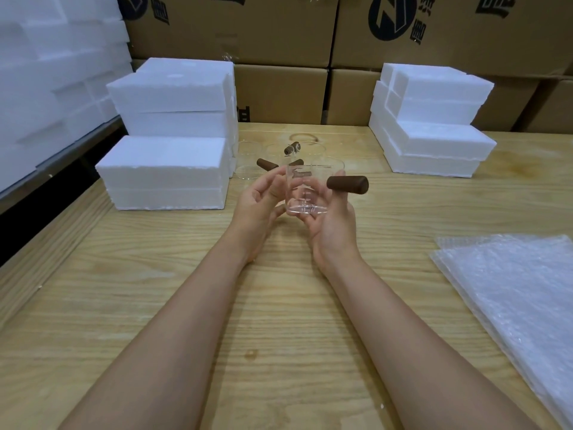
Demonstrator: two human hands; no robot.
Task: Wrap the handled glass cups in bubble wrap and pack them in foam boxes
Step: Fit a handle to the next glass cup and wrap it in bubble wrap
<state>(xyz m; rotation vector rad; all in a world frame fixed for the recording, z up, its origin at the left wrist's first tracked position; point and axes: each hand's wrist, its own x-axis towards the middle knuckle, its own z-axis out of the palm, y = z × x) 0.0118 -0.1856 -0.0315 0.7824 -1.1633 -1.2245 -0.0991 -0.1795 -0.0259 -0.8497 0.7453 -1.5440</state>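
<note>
In the middle of the frame, you hold a glass cup [305,193] above the wooden table [148,274]. Your right hand [328,218] curls round its right side and base. Your left hand [263,197] is loosely spread, fingertips touching its left side.

The table's left edge runs diagonally up the left of the frame. Bare wood lies around your forearms, lower centre and lower left. Foam boxes [167,135] stand stacked at centre left, more foam boxes [431,128] at upper right, and bubble wrap sheets [511,299] run off the lower right.

The cup stands upright, base down. Its brown handle [347,184] sticks out to the right, roughly level. Other cups [279,162] stand just behind.

The cardboard cartons [279,32] along the top carry dark logos and bold characters that I cannot read.
</note>
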